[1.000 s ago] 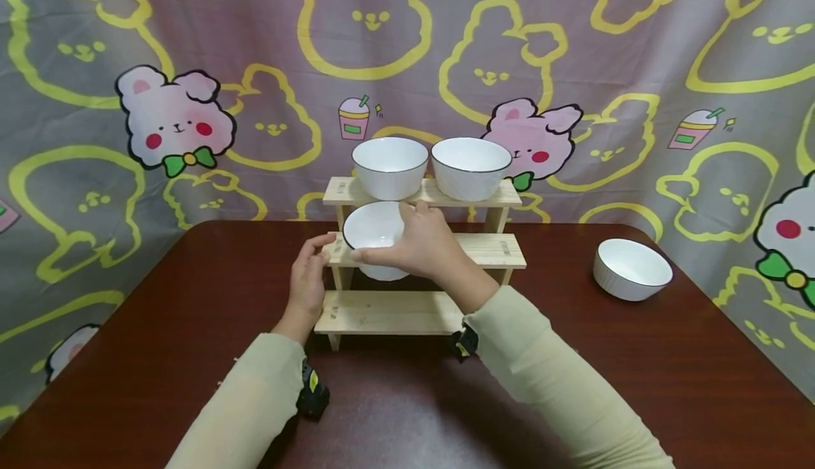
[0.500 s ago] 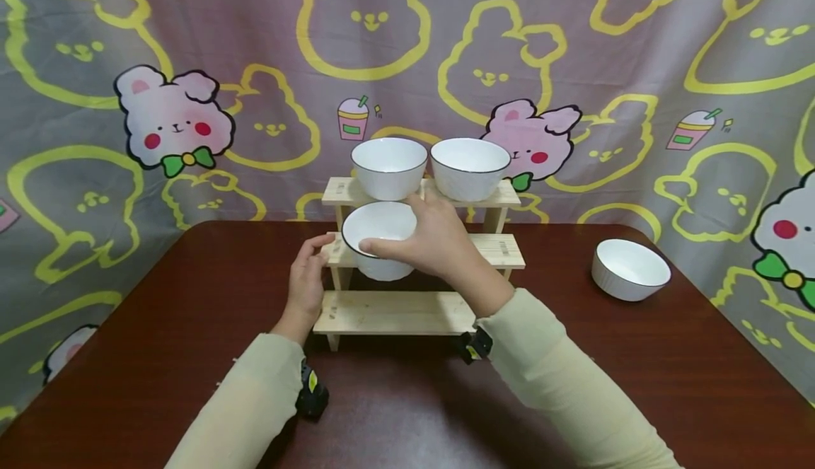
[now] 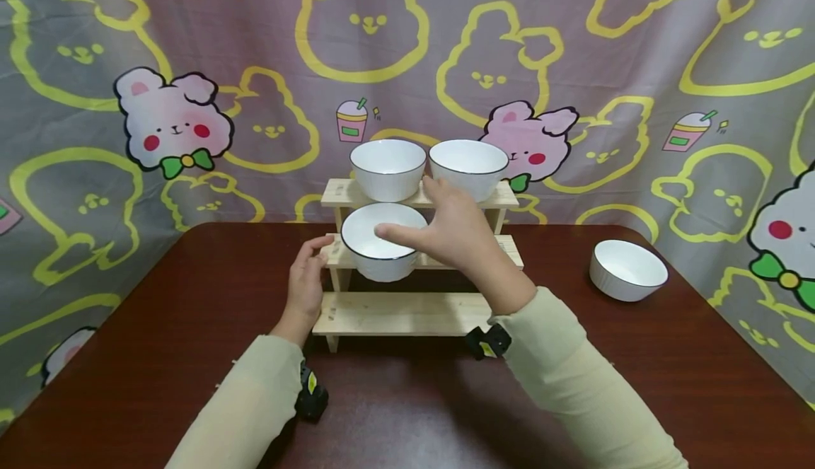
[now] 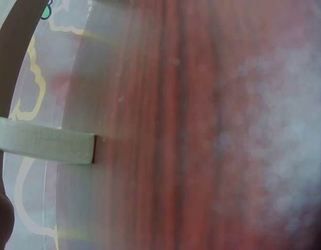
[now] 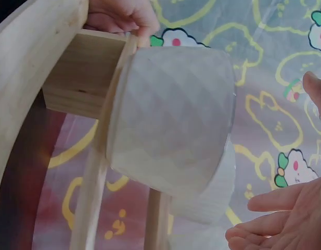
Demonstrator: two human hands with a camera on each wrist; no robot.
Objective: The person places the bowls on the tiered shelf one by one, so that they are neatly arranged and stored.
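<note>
A white bowl with a dark rim (image 3: 380, 265) sits upright at the left of the middle step of a three-step wooden stand (image 3: 382, 313). My right hand (image 3: 465, 232) is just right of this bowl, fingers and thumb spread. In the head view its thumb overlaps the bowl's opening; the right wrist view shows a gap between the fingers (image 5: 274, 208) and the bowl's faceted side (image 5: 173, 117). My left hand (image 3: 305, 281) grips the left end of the middle step, fingertips at the board's edge. Two matching bowls (image 3: 387, 172) (image 3: 467, 158) stand side by side on the top step.
Another white bowl (image 3: 627, 271) stands on the dark red-brown table (image 3: 159, 342) at the right. A patterned curtain (image 3: 255, 44) hangs behind the table. The stand's bottom step (image 3: 407, 312) lies in front, below the bowl.
My right hand has let go of the bowl on the middle step and drawn away to the right, fingers spreading. The bowl stays in place, and my left hand has stayed at the step's end.
</note>
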